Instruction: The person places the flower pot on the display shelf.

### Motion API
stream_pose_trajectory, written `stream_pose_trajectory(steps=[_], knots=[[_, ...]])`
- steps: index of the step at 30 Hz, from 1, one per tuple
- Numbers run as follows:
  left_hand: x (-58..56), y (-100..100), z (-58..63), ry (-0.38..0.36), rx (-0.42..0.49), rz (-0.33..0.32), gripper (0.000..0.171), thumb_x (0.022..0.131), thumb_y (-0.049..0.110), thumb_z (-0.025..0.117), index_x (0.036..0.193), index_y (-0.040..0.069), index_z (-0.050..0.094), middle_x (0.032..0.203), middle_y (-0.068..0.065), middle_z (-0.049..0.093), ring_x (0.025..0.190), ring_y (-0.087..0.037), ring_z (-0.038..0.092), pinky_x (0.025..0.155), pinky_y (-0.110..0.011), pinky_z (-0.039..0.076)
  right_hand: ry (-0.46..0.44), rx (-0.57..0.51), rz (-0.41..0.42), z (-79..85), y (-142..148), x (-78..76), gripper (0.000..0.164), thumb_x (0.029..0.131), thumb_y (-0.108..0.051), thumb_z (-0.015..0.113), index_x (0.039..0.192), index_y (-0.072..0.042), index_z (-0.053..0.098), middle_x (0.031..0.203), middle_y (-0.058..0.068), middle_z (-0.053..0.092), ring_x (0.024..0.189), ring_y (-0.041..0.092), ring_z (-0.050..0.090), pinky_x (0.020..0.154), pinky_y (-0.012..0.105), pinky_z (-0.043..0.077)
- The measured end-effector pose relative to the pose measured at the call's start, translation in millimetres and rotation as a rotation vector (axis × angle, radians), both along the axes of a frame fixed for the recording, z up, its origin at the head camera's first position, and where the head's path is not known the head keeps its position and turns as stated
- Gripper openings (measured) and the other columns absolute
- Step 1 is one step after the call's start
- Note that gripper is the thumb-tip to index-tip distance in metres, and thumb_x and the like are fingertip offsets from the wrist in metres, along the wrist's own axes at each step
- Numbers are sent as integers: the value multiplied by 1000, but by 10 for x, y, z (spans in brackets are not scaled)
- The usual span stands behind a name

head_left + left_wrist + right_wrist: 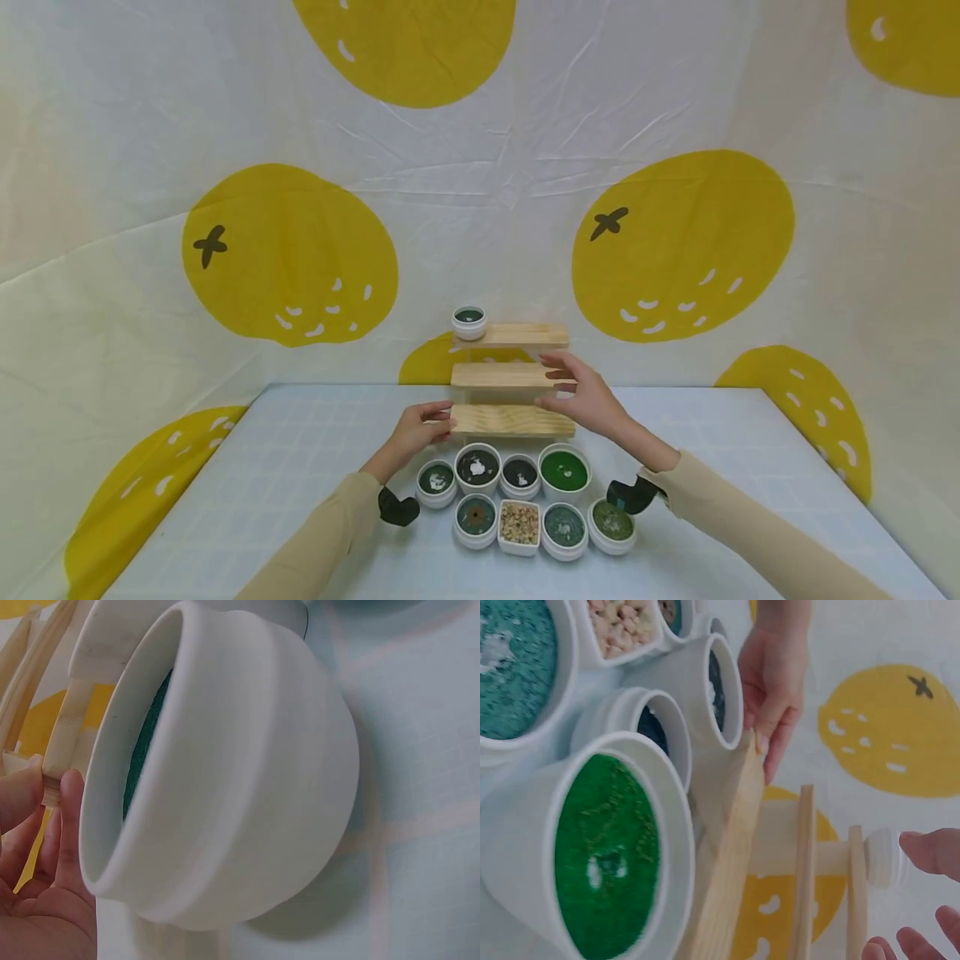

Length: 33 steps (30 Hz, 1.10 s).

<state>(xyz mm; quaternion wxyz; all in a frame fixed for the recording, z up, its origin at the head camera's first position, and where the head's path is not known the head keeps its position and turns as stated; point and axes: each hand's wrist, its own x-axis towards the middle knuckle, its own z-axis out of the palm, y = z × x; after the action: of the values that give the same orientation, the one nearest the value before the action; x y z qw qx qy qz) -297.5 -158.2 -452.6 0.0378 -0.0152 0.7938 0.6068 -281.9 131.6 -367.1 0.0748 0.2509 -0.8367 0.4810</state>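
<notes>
A three-tier wooden shelf stand (513,422) stands at the far side of the table. My left hand (414,432) pinches the left end of its lowest board between thumb and fingers, as the left wrist view also shows. Beside the stand's right end, my right hand (588,400) hovers with fingers spread and holds nothing; in the right wrist view its fingertips (934,851) are apart from the boards. On the top board's left end sits a small white pot (469,323) with dark green content.
In front of the stand are several white pots, among them a bright green-filled one (565,472) and a dark-filled one (477,468). A square white dish (519,548) holds pale chopped bits. Behind hangs a white cloth (480,233) with yellow fruit prints. A pale checked cloth covers the table (300,467).
</notes>
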Motion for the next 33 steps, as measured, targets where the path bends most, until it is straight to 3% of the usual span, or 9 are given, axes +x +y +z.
stream_pose_trajectory(steps=[16,27,33], knots=[[0,-3,-42,17,25,3,39,87,3,67,126,-3,60,108,-20,64,71,-11,64,72,-30,62,-41,16,-54,-307,335,277,62,79,-9,78,134,-4,49,129,21,57,110,39,59,91,47,56],[30,-2,29,15,16,-2,41,88,4,67,127,-4,59,109,-21,64,72,-14,65,74,-33,62,-134,8,-85,-488,488,389,62,80,-12,77,134,-6,48,129,23,57,109,36,60,90,44,57],[11,-11,-21,15,29,6,42,88,5,67,127,-4,59,109,-20,64,73,-14,65,72,-32,62,-203,-12,-108,-576,526,433,63,80,-17,78,134,-5,48,127,20,58,109,35,60,90,44,57]])
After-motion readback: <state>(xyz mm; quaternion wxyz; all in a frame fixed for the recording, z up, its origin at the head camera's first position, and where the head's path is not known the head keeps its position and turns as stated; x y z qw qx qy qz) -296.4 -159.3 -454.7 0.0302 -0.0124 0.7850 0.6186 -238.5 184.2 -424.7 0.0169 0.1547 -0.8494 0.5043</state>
